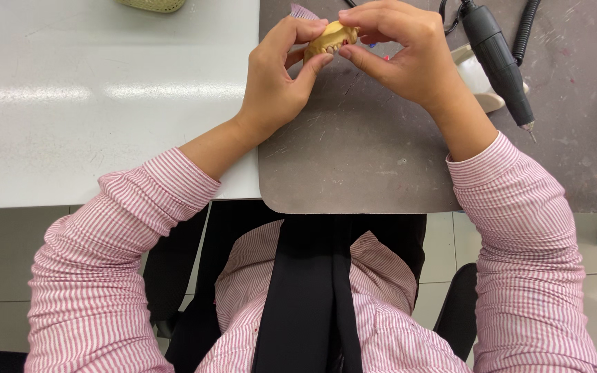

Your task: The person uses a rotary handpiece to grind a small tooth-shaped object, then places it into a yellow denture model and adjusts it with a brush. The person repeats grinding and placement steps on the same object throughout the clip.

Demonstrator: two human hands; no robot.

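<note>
A small yellow dental cast [332, 37] with a row of teeth is held above the grey work mat [354, 159]. My left hand [278, 76] grips it from the left with thumb and fingers. My right hand [402, 52] pinches it from the right and above, fingers curled over the top. Both wrists come out of pink striped sleeves.
A black handheld rotary tool [499, 59] with a coiled cord [528, 27] lies on the mat right of my right hand, resting on a white dish [478, 79]. A white tabletop [91, 97] spans the left, with a woven green object [152, 5] at its far edge.
</note>
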